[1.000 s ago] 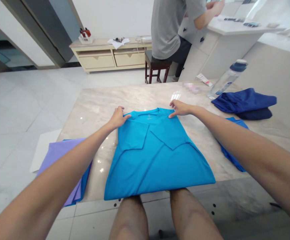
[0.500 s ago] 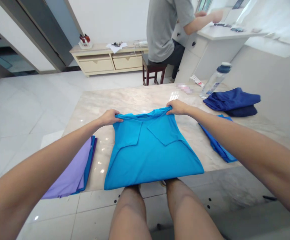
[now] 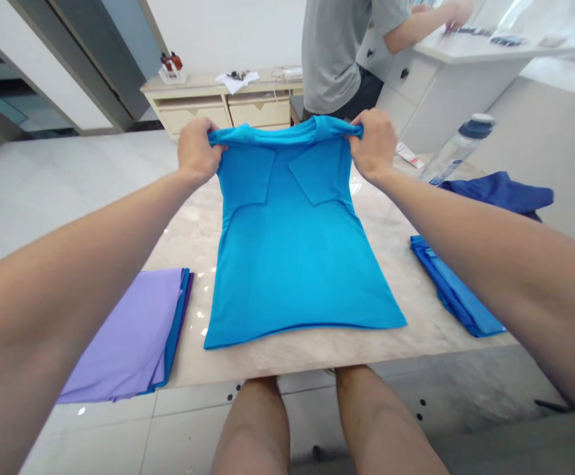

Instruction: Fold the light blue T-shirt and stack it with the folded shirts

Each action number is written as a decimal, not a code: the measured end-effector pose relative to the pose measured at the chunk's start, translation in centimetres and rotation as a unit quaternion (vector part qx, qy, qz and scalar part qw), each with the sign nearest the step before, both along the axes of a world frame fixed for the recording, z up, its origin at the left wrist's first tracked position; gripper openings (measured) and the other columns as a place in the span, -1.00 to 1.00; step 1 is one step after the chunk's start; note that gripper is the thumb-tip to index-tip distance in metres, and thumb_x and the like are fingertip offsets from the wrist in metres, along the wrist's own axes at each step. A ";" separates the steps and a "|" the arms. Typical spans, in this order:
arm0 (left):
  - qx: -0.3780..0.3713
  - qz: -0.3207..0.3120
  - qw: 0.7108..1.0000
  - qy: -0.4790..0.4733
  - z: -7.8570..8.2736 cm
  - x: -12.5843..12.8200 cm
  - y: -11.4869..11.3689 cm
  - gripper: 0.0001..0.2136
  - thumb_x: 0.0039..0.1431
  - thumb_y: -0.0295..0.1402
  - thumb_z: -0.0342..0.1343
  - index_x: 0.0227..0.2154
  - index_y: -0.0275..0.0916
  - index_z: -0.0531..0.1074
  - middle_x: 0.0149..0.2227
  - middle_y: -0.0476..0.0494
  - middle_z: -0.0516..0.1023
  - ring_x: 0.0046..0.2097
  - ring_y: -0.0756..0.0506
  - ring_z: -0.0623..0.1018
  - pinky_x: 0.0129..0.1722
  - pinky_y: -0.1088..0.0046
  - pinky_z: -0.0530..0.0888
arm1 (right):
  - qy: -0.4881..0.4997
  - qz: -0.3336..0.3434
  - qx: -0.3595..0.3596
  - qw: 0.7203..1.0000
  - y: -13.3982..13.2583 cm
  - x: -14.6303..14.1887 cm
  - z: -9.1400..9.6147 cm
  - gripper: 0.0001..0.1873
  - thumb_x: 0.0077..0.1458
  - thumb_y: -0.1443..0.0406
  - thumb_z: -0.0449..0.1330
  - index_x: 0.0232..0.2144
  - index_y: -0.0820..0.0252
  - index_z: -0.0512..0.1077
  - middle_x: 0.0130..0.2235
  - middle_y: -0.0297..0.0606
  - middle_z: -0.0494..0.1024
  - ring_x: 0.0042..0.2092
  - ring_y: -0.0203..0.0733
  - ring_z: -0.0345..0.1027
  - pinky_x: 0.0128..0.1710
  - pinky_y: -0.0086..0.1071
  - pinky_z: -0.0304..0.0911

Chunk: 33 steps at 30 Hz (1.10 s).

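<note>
A bright blue T-shirt (image 3: pixel 297 264) is stretched between my two hands, its sleeves folded inward on the upper side. At the shirt's left shoulder end my left hand (image 3: pixel 199 150) grips the cloth. My right hand (image 3: pixel 373 144) pinches the opposite shoulder. The collar edge is lifted above the marble-patterned table (image 3: pixel 287 353), while the hem lies on the tabletop close to its front edge. To the left, below my forearm, is a stack of folded clothes with a lilac garment (image 3: pixel 133 330) on top. Folded blue clothes (image 3: pixel 453 287) lie under my right forearm.
A clear water bottle (image 3: pixel 458 148) with a blue cap stands at the table's right rear, beside a crumpled navy garment (image 3: pixel 505 190). Behind the table, a person in a grey shirt (image 3: pixel 334 59) sits at a white desk (image 3: pixel 470 79). A low cream cabinet (image 3: pixel 193 119) lines the wall.
Both hands have raised the shirt's collar end and moved it away from me. The hem has slid back from overhanging the front edge onto the tabletop. The view has shifted slightly.
</note>
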<state>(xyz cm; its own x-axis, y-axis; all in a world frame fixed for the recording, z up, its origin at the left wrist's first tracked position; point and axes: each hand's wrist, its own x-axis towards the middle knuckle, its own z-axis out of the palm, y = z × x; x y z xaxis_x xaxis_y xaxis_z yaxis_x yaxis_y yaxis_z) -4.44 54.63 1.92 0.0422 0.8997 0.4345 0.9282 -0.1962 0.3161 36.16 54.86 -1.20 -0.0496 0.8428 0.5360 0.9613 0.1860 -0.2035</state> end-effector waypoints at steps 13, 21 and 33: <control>-0.030 -0.201 0.975 0.089 -10.4 -3.7 -15.3 -0.83 0.11 -0.57 0.10 -0.34 -0.13 0.43 -0.20 -0.19 0.55 -0.05 -0.25 0.53 -0.05 0.17 0.39 | -0.107 0.220 -0.101 0.964 -15.4 4.9 -8.9 -0.79 0.31 0.36 0.14 -0.12 0.10 0.56 -0.05 -0.04 0.63 0.07 0.17 0.38 0.13 -0.02 0.22; -0.087 -0.299 0.931 0.192 -13.4 -4.3 -21.7 -0.74 0.21 -0.63 0.05 -0.26 -0.09 0.48 -0.20 -0.19 0.58 -0.09 -0.27 0.55 -0.05 0.14 0.37 | -0.143 0.272 -0.179 0.935 -21.4 6.7 -12.2 -0.74 0.38 0.39 0.08 -0.20 0.09 0.58 -0.01 -0.02 0.65 0.06 0.12 0.41 0.10 -0.09 0.25; -0.170 -0.388 0.885 0.195 -11.7 -3.7 -23.1 -0.72 0.51 -0.19 0.16 0.16 -0.12 0.51 0.06 -0.22 0.63 0.07 -0.24 0.58 0.10 0.22 0.38 | -0.154 0.382 -0.117 0.904 -23.6 5.1 -11.6 -0.67 0.41 0.29 0.18 0.14 0.21 0.55 0.07 0.00 0.63 0.04 0.09 0.45 0.08 -0.09 0.29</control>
